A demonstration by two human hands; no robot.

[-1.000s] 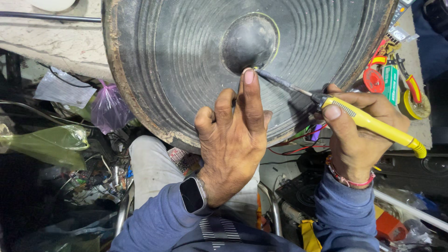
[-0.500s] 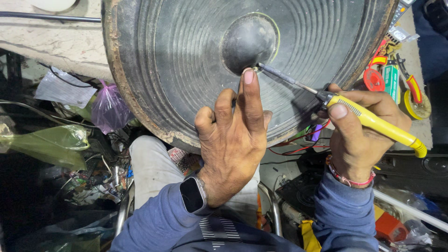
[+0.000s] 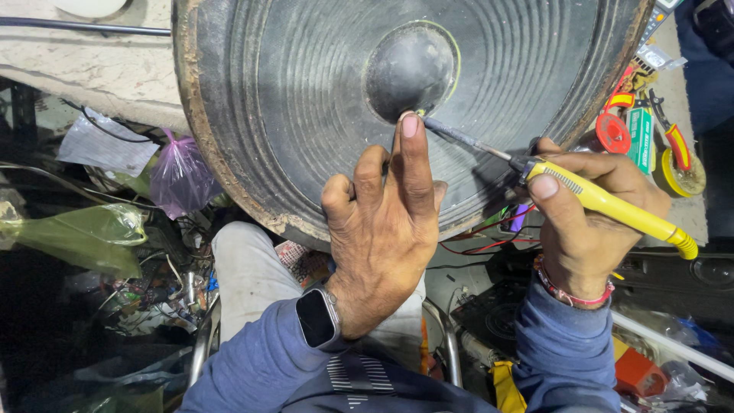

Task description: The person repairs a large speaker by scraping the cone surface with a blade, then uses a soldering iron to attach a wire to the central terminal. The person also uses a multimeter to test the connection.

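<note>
A large black ribbed speaker cone (image 3: 306, 92) with a domed dust cap (image 3: 409, 69) fills the top of the view. My left hand (image 3: 382, 222) rests on the cone, its index finger pressing at the lower edge of the dust cap. My right hand (image 3: 585, 222) grips a yellow-handled soldering iron (image 3: 604, 203). The iron's metal tip touches the rim of the dust cap right beside my left fingertip. A black watch sits on my left wrist, a red bracelet on my right.
At the right lie red-handled pliers (image 3: 673, 138), a roll of yellow tape (image 3: 684, 180) and small packets. A pink plastic bag (image 3: 180, 180) and a green bag (image 3: 84, 237) sit at the left among tangled wires. Red wires (image 3: 489, 241) run under the cone.
The soldering iron's tip has slid slightly along the dust cap's edge near my left index finger. Both hands keep nearly the same places.
</note>
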